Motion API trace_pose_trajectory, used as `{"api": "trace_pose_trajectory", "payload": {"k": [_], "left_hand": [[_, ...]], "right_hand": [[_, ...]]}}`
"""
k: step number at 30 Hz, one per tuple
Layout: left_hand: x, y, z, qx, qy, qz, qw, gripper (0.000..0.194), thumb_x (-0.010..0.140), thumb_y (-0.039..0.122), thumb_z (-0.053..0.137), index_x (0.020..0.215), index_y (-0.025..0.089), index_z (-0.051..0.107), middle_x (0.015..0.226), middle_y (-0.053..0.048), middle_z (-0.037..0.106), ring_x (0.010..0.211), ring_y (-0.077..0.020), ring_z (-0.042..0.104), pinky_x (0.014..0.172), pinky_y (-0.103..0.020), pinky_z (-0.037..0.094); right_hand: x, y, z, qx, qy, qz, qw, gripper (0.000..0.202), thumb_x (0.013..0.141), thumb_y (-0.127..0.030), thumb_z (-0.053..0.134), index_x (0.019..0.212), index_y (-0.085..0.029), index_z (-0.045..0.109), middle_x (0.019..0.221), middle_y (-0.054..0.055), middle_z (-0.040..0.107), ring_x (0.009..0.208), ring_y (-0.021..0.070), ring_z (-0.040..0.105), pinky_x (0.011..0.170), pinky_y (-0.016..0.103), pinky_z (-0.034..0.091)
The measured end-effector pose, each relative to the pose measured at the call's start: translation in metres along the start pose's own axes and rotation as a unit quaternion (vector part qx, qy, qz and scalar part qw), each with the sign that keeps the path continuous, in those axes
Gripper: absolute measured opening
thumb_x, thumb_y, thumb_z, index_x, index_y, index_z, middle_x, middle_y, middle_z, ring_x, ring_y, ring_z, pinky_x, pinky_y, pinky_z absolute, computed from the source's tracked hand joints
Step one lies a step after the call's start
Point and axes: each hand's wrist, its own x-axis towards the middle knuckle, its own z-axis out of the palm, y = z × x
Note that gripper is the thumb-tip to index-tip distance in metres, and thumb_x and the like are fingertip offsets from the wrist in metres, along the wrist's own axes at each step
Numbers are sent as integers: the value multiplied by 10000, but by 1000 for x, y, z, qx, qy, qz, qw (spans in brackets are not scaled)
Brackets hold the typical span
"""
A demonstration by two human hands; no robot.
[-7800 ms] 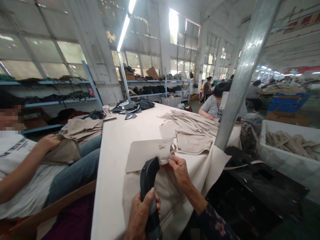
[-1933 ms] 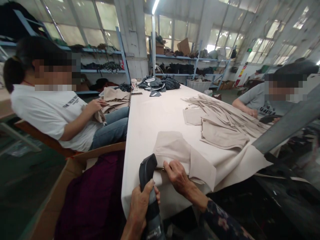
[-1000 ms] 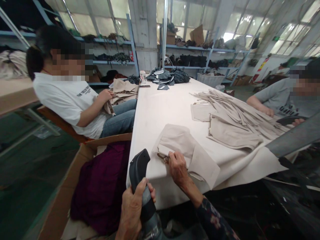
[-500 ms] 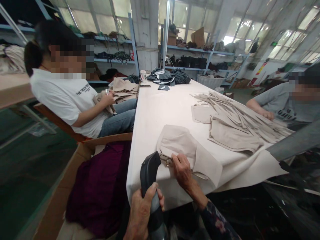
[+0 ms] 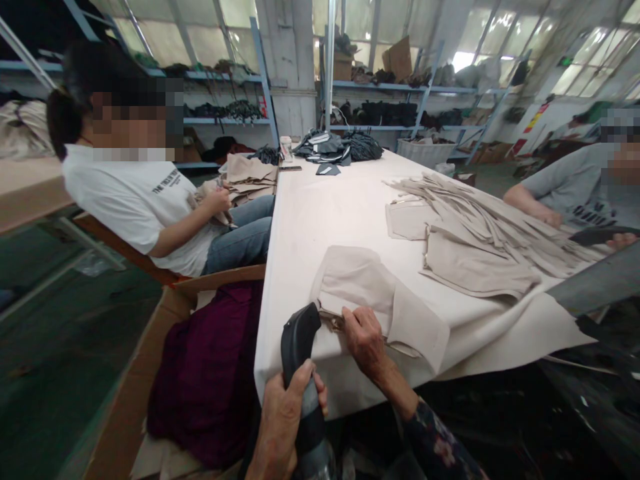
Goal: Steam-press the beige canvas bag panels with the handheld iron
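My left hand (image 5: 287,417) is wrapped around a black and grey hand tool (image 5: 300,337) with an angled head. The tool stands tilted upward, its head beside the left edge of a beige fabric piece (image 5: 357,277). With fingers closed, my right hand (image 5: 365,337) pinches the near edge of this fabric at the table's front. A small metal fitting (image 5: 336,324) shows at that edge, between the tool head and my fingers, partly covered by cloth. A wider flap of the fabric spreads to the right of my hand.
More beige pieces (image 5: 475,260) and a heap of strips (image 5: 480,207) lie on the white table (image 5: 330,207). Dark bundles (image 5: 325,150) sit at its far end. A carton (image 5: 125,373) with purple cloth (image 5: 205,380) stands left. Co-workers sit at the left (image 5: 135,193) and right (image 5: 590,180).
The fabric edge has turned so the metal fitting shows less. My hands keep their holds. At the right, the co-worker's second hand and a dark object have come into view.
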Motion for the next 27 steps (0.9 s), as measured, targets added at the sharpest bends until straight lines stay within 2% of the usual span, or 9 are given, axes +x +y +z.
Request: {"api": "trace_pose_trajectory", "payload": {"k": [6, 11, 13, 16, 20, 23, 27], "left_hand": [[3, 10, 4, -9, 17, 0, 1000, 425, 659, 525, 685, 698, 120, 559, 497, -26, 576, 395, -119, 504, 399, -217, 400], [5, 32, -9, -36, 124, 45, 991, 433, 601, 472, 725, 800, 122, 565, 509, -11, 591, 401, -129, 520, 376, -206, 387], [3, 38, -14, -44, 139, 57, 988, 453, 576, 451, 742, 829, 118, 565, 523, -7, 597, 408, -127, 526, 384, -204, 397], [-4, 37, -13, -44, 111, 48, 992, 471, 587, 469, 739, 845, 115, 566, 526, -9, 592, 408, -122, 515, 377, -201, 384], [-12, 29, 0, -28, 44, 6, 999, 463, 600, 498, 733, 796, 113, 567, 494, -16, 573, 400, -118, 497, 384, -207, 390], [-14, 27, 4, -23, 36, 8, 999, 443, 587, 496, 734, 747, 118, 568, 487, -18, 568, 397, -117, 491, 382, -208, 391], [-16, 26, -5, -15, 34, 25, 999, 416, 603, 483, 731, 739, 118, 583, 507, -24, 580, 422, -129, 512, 406, -222, 413]], "right_hand": [[-2, 1, 0, 2, 14, -11, 1000, 312, 992, -193, 335, 1074, -81, 614, 713, 74, 502, 720, 211, 448, 664, 339, 391], [-3, 1, 3, 5, 28, -5, 1000, 308, 988, -180, 345, 1057, -63, 622, 701, 75, 506, 713, 208, 445, 667, 336, 387], [-4, 1, 3, 7, 32, -2, 999, 306, 988, -184, 351, 1047, -62, 625, 709, 78, 509, 714, 209, 443, 667, 336, 387], [-4, 0, 4, 9, 35, -1, 999, 315, 991, -190, 337, 1040, -73, 626, 715, 78, 505, 718, 212, 444, 664, 334, 388], [-4, 0, 4, 2, 32, 1, 999, 308, 989, -190, 342, 1032, -80, 627, 711, 75, 499, 713, 210, 442, 661, 331, 388], [-3, -1, 2, -8, 29, 4, 1000, 307, 987, -174, 339, 1021, -85, 630, 706, 73, 498, 705, 209, 437, 658, 330, 383], [0, -4, -4, -14, 24, 2, 1000, 312, 986, -173, 338, 994, -81, 636, 703, 72, 499, 699, 208, 442, 650, 328, 382]]}}
